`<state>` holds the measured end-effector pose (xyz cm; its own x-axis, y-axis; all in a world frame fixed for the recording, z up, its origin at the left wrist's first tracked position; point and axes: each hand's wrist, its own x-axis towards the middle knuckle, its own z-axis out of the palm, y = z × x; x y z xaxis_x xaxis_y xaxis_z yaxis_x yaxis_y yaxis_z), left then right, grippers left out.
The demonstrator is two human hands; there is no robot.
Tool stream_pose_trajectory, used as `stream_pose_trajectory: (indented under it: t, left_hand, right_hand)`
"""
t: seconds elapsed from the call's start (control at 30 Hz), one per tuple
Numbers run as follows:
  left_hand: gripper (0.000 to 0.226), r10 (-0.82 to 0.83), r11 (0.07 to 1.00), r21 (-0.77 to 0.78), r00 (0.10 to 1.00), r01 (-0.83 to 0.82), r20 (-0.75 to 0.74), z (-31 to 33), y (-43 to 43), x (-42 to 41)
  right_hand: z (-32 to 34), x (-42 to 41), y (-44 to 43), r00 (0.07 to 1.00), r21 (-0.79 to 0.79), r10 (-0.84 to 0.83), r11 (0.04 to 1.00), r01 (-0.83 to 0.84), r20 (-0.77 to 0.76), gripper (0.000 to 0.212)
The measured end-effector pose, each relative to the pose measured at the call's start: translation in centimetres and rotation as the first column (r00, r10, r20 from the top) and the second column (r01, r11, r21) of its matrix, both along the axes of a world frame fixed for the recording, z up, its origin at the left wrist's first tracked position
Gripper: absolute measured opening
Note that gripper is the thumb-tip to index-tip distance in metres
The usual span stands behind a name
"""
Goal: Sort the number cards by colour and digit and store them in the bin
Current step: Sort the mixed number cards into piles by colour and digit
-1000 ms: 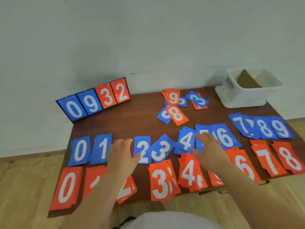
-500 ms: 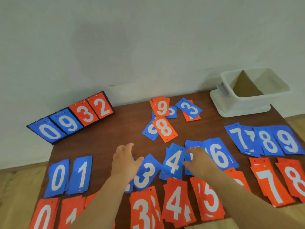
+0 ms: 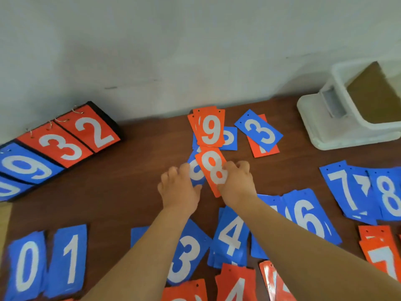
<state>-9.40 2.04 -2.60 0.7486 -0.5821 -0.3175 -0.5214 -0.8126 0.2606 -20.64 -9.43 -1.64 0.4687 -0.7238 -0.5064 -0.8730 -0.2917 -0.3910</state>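
Note:
An orange 8 card (image 3: 211, 168) lies slanted on a blue card (image 3: 196, 173) in the unsorted heap at mid-table. My right hand (image 3: 236, 183) grips the orange 8 by its right edge with curled fingers. My left hand (image 3: 180, 187) pinches the blue card; its digit is partly hidden. Behind them lie an orange 9 stack (image 3: 211, 131) and a blue 3 (image 3: 261, 132) over an orange card (image 3: 263, 149). The white bin (image 3: 325, 118) stands at the back right.
A flip scoreboard (image 3: 65, 140) leans at the back left. Sorted piles ring the near side: blue 0 (image 3: 27, 266), blue 1 (image 3: 69, 259), blue 3 (image 3: 186, 257), blue 4 (image 3: 232, 235), blue 6 (image 3: 310, 218), blue 7 (image 3: 342, 187), blue 8 (image 3: 388, 192), orange 7 (image 3: 382, 259).
Both hands moved away from the blue 2-to-5 row, forward to the unsorted heap. The right hand took hold of the orange 8, the left of the blue card beneath it.

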Motion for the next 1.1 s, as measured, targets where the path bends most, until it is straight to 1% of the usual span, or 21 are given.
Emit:
stream_pose_trajectory:
  t: [0.1,0.27,0.37,0.4,0.47,0.5,0.57,0.63,0.67,0.73,0.77,0.8,0.87,0.93,0.97,1.0,1.03,1.1]
  left_hand:
    - [0.064,0.097,0.994,-0.03,0.99,-0.101,-0.1,0.5,-0.7,0.2]
    - [0.067,0.196,0.955,-0.164,0.939,-0.249,-0.282,0.1,-0.8,0.6]
    - [0.055,0.234,0.921,-0.238,0.927,-0.307,-0.291,-0.1,-0.3,-0.3]
    - [0.05,0.262,0.896,-0.278,0.917,-0.347,-0.302,0.2,0.1,-0.9]
    - [0.044,0.316,0.814,-0.374,0.879,-0.444,-0.356,1.9,0.7,-2.5]
    - [0.046,0.33,0.778,-0.412,0.867,-0.474,-0.374,3.0,1.1,-3.4]
    - [0.057,0.33,0.733,-0.469,0.861,-0.492,-0.387,6.1,2.7,-6.0]
    - [0.07,0.256,0.733,-0.506,0.874,-0.454,-0.412,9.9,4.5,-9.5]
    - [0.075,0.183,0.752,-0.525,0.891,-0.399,-0.415,11.8,5.4,-11.3]
    - [0.08,-0.021,0.81,-0.545,0.92,-0.214,-0.392,15.7,6.4,-15.1]
    - [0.081,-0.124,0.841,-0.531,0.92,-0.101,-0.371,17.8,6.4,-17.0]
    - [0.082,-0.212,0.868,-0.496,0.91,0.007,-0.358,20.0,6.0,-18.9]
    - [0.081,-0.351,0.884,-0.432,0.865,0.18,-0.358,23.9,4.5,-22.1]
    - [0.076,-0.456,0.869,-0.377,0.814,0.32,-0.361,26.4,2.4,-24.5]
    - [0.072,-0.492,0.858,-0.349,0.799,0.377,-0.346,26.9,1.4,-25.4]
    - [0.068,-0.505,0.853,-0.331,0.796,0.402,-0.334,27.1,0.5,-26.1]
    - [0.065,-0.494,0.858,-0.334,0.805,0.391,-0.328,26.9,-0.2,-26.7]
    - [0.062,-0.415,0.875,-0.405,0.844,0.266,-0.341,26.0,-0.9,-27.6]
  right_hand:
    - [0.4,-0.1,-0.8,0.996,0.061,-0.051,0.997,0.047,0.073,0.06]
    - [2.5,-3.2,-2.1,0.954,0.081,-0.156,0.987,0.139,0.257,0.04]
    - [4.2,-6.4,-2.9,0.928,0.105,-0.175,0.983,0.148,0.328,0.034]
    - [4.7,-7.6,-3.0,0.92,0.107,-0.17,0.984,0.141,0.352,0.033]
    - [5.9,-10.0,-3.5,0.899,0.104,-0.161,0.986,0.129,0.408,0.032]
    - [6.5,-11.1,-3.7,0.889,0.099,-0.15,0.988,0.119,0.433,0.032]
    - [8.5,-14.0,-4.1,0.867,0.091,-0.116,0.993,0.082,0.484,0.035]
    - [11.2,-17.3,-4.8,0.837,0.076,-0.096,0.995,0.065,0.538,0.04]
    - [12.7,-19.2,-5.4,0.835,0.043,-0.061,0.998,0.045,0.547,0.042]
    - [15.8,-22.3,-7.0,0.846,-0.08,0.087,0.995,-0.052,0.527,0.041]
    - [17.5,-23.6,-7.9,0.846,-0.133,0.185,0.982,-0.136,0.501,0.04]
    - [19.3,-24.7,-8.7,0.832,-0.169,0.293,0.956,-0.241,0.471,0.04]
    - [23.0,-26.3,-9.5,0.76,-0.204,0.489,0.872,-0.446,0.428,0.042]
    - [26.1,-27.3,-9.1,0.674,-0.208,0.596,0.796,-0.569,0.438,0.043]
    - [27.1,-27.8,-8.8,0.64,-0.215,0.606,0.784,-0.583,0.472,0.043]
    - [27.6,-28.2,-8.5,0.622,-0.221,0.581,0.799,-0.559,0.525,0.044]
    - [27.6,-28.8,-8.2,0.622,-0.226,0.525,0.839,-0.496,0.581,0.046]
    - [26.8,-30.4,-8.3,0.673,-0.239,0.392,0.919,-0.312,0.628,0.049]
